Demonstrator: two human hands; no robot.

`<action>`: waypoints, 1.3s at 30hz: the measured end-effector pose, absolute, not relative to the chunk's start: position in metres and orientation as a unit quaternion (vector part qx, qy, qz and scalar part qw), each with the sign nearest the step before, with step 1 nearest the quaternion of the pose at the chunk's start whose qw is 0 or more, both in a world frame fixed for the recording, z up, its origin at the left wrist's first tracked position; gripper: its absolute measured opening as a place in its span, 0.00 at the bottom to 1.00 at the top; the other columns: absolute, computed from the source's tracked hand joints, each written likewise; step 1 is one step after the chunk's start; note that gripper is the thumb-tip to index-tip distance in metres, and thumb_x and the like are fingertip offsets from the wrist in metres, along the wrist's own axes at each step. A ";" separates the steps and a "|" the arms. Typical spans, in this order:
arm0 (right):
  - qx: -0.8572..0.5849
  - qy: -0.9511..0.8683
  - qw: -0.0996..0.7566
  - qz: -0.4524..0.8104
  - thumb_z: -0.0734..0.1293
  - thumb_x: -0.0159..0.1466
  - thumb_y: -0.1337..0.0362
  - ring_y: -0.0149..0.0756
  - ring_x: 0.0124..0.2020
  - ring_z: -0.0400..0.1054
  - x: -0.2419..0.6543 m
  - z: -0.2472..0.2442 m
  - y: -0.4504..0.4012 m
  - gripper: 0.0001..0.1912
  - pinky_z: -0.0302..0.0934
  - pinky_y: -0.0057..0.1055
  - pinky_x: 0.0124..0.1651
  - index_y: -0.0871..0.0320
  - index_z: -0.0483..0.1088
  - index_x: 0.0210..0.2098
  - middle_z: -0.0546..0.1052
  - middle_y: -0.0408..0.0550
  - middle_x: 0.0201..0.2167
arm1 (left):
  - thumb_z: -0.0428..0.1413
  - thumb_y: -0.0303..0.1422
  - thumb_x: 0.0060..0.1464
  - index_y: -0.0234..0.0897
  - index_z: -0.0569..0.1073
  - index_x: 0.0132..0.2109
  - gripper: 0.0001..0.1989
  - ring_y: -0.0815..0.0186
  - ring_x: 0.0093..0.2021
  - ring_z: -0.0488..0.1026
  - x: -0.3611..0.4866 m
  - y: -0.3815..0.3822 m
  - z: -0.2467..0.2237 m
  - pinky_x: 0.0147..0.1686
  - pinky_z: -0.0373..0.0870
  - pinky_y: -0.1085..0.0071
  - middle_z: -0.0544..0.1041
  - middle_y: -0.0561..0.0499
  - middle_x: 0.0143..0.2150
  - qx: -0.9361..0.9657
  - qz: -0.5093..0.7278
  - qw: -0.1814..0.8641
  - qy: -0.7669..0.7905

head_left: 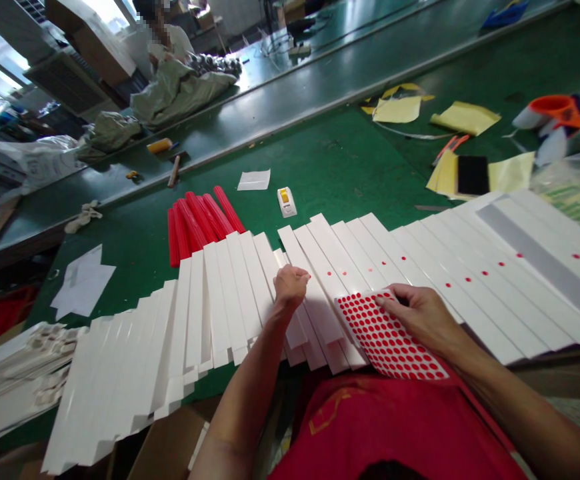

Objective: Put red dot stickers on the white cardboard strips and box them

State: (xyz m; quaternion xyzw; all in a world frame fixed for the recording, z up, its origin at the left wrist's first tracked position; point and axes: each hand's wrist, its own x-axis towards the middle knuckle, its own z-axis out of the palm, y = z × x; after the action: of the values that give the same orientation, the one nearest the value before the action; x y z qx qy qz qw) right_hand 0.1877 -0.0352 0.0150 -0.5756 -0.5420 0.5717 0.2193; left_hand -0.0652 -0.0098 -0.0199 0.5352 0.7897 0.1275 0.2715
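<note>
Red shirt (395,427); right hand (415,317) gripping red-dot sticker sheet (387,337); left hand (291,287) closed on white strip (315,300).

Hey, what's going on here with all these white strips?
A person's left hand rests on one of the overlapping white strips, while the right hand holds a sheet of red dot stickers. Strips to the right each show a red dot. Red bars lie beyond them on the green workbench.
</note>
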 end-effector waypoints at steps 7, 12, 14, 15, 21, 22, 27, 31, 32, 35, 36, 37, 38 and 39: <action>-0.586 -0.546 0.212 0.560 0.65 0.57 0.46 0.29 0.16 0.56 0.189 0.014 -0.036 0.20 0.48 0.25 0.17 0.57 0.64 0.22 0.64 0.41 0.15 | 0.54 0.34 0.54 0.40 0.80 0.33 0.10 0.61 0.42 0.70 -0.060 -0.009 -0.030 0.42 0.64 0.66 0.76 0.48 0.38 0.542 0.106 0.203 0.808; -0.584 -0.543 0.215 0.563 0.66 0.56 0.45 0.29 0.16 0.57 0.190 0.013 -0.035 0.22 0.49 0.25 0.17 0.58 0.65 0.21 0.64 0.41 0.15 | 0.53 0.34 0.55 0.40 0.79 0.35 0.10 0.59 0.44 0.69 -0.058 -0.009 -0.032 0.42 0.63 0.65 0.75 0.46 0.39 0.541 0.098 0.178 0.816; -0.585 -0.541 0.216 0.564 0.66 0.56 0.45 0.29 0.16 0.57 0.190 0.013 -0.034 0.22 0.48 0.25 0.17 0.57 0.65 0.21 0.65 0.41 0.15 | 0.53 0.33 0.56 0.39 0.79 0.35 0.09 0.58 0.45 0.69 -0.057 -0.009 -0.033 0.42 0.63 0.65 0.74 0.45 0.40 0.543 0.095 0.165 0.818; -0.586 -0.540 0.217 0.564 0.66 0.56 0.44 0.29 0.16 0.57 0.190 0.014 -0.034 0.22 0.49 0.25 0.17 0.57 0.65 0.21 0.65 0.42 0.15 | 0.53 0.33 0.56 0.39 0.78 0.36 0.09 0.57 0.45 0.69 -0.057 -0.009 -0.034 0.43 0.63 0.65 0.74 0.45 0.40 0.544 0.094 0.157 0.819; -0.585 -0.540 0.221 0.563 0.67 0.55 0.44 0.30 0.16 0.59 0.191 0.009 -0.033 0.23 0.50 0.25 0.17 0.58 0.66 0.22 0.67 0.43 0.16 | 0.52 0.32 0.57 0.37 0.76 0.37 0.08 0.57 0.46 0.68 -0.052 -0.011 -0.036 0.45 0.63 0.63 0.73 0.45 0.41 0.546 0.083 0.134 0.823; -0.585 -0.539 0.222 0.565 0.67 0.56 0.44 0.30 0.17 0.59 0.192 0.007 -0.032 0.23 0.50 0.25 0.17 0.58 0.66 0.22 0.67 0.43 0.16 | 0.53 0.32 0.56 0.37 0.75 0.39 0.07 0.57 0.46 0.68 -0.051 -0.012 -0.036 0.46 0.63 0.64 0.73 0.45 0.42 0.544 0.091 0.132 0.824; -0.573 -0.477 0.208 0.633 0.71 0.53 0.46 0.30 0.17 0.60 0.203 -0.001 -0.028 0.21 0.51 0.25 0.18 0.58 0.67 0.23 0.68 0.42 0.16 | 0.61 0.32 0.51 0.35 0.68 0.49 0.18 0.60 0.48 0.69 -0.057 -0.009 -0.026 0.48 0.64 0.66 0.71 0.44 0.47 0.513 0.133 0.129 0.838; -0.523 -0.345 0.178 0.758 0.75 0.49 0.51 0.35 0.21 0.68 0.224 -0.007 -0.027 0.18 0.62 0.30 0.25 0.59 0.71 0.26 0.74 0.46 0.21 | 0.60 0.38 0.52 0.35 0.70 0.45 0.16 0.62 0.42 0.72 -0.078 0.001 -0.020 0.43 0.67 0.67 0.72 0.45 0.44 0.506 0.139 0.185 0.831; -0.510 -0.322 0.174 0.778 0.76 0.49 0.53 0.37 0.23 0.69 0.229 -0.009 -0.028 0.17 0.64 0.31 0.28 0.60 0.72 0.27 0.75 0.48 0.23 | 0.58 0.39 0.54 0.34 0.70 0.45 0.15 0.62 0.41 0.72 -0.084 0.006 -0.020 0.43 0.67 0.67 0.73 0.45 0.43 0.510 0.153 0.183 0.826; -0.472 -0.287 0.166 0.817 0.77 0.50 0.57 0.40 0.28 0.73 0.242 -0.014 -0.036 0.17 0.66 0.33 0.34 0.62 0.74 0.31 0.78 0.52 0.29 | 0.53 0.41 0.58 0.33 0.68 0.52 0.20 0.60 0.48 0.71 -0.099 0.029 -0.024 0.49 0.66 0.65 0.72 0.41 0.49 0.550 0.212 0.127 0.798; -0.459 -0.282 0.164 0.826 0.77 0.50 0.57 0.40 0.29 0.73 0.244 -0.016 -0.039 0.17 0.66 0.33 0.35 0.63 0.74 0.31 0.78 0.53 0.29 | 0.54 0.42 0.58 0.33 0.66 0.56 0.23 0.59 0.52 0.69 -0.103 0.040 -0.027 0.53 0.64 0.64 0.70 0.39 0.53 0.573 0.223 0.108 0.781; -0.446 -0.278 0.158 0.836 0.77 0.50 0.58 0.40 0.29 0.73 0.246 -0.018 -0.042 0.16 0.66 0.34 0.36 0.63 0.74 0.31 0.78 0.53 0.30 | 0.55 0.42 0.57 0.33 0.63 0.59 0.27 0.57 0.56 0.66 -0.106 0.051 -0.030 0.56 0.62 0.63 0.68 0.38 0.56 0.599 0.229 0.093 0.762; -0.433 -0.273 0.151 0.845 0.77 0.50 0.58 0.40 0.30 0.73 0.247 -0.020 -0.045 0.16 0.66 0.34 0.37 0.64 0.73 0.30 0.78 0.53 0.29 | 0.56 0.43 0.56 0.34 0.61 0.62 0.31 0.57 0.60 0.63 -0.108 0.062 -0.034 0.59 0.59 0.62 0.65 0.38 0.60 0.621 0.230 0.084 0.745; -0.424 -0.270 0.144 0.853 0.77 0.50 0.58 0.41 0.30 0.73 0.248 -0.022 -0.048 0.16 0.66 0.35 0.38 0.64 0.73 0.29 0.78 0.53 0.29 | 0.57 0.43 0.55 0.35 0.59 0.63 0.33 0.57 0.62 0.60 -0.109 0.072 -0.038 0.60 0.57 0.62 0.63 0.39 0.62 0.635 0.228 0.083 0.733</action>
State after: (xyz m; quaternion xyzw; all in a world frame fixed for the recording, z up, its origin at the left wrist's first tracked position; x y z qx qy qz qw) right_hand 0.2477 -0.0478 -0.0217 -0.4240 -0.2695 0.8525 0.1440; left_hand -0.1086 0.0717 -0.0378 0.6353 0.7333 0.2278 0.0829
